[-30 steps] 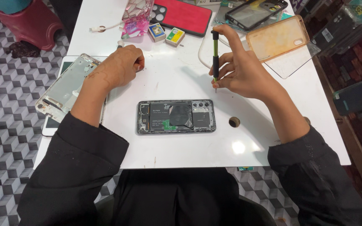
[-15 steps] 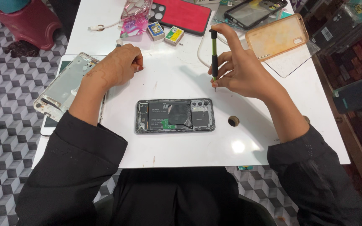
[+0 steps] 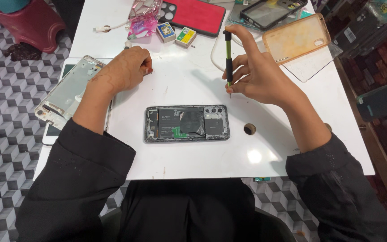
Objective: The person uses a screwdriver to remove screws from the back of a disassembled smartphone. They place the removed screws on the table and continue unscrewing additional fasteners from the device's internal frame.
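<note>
Screwdriver held upright above an opened phone

The right hand (image 3: 258, 78) grasps a green-and-black screwdriver (image 3: 228, 60), tip just above the white table (image 3: 193, 161); the left hand (image 3: 128, 67) rests clenched, grasping nothing visible. The opened phone (image 3: 187, 123) lies between them, nearer the person.

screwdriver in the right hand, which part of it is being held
The right hand grips the screwdriver by its handle, one finger capping the top, tip pointing down. The left hand rests closed on the table; whether it holds anything cannot be told.

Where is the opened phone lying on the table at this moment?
In the head view, the opened phone lies flat near the middle of the white table, between the left hand and the right hand, just left of a small round hole.
</note>
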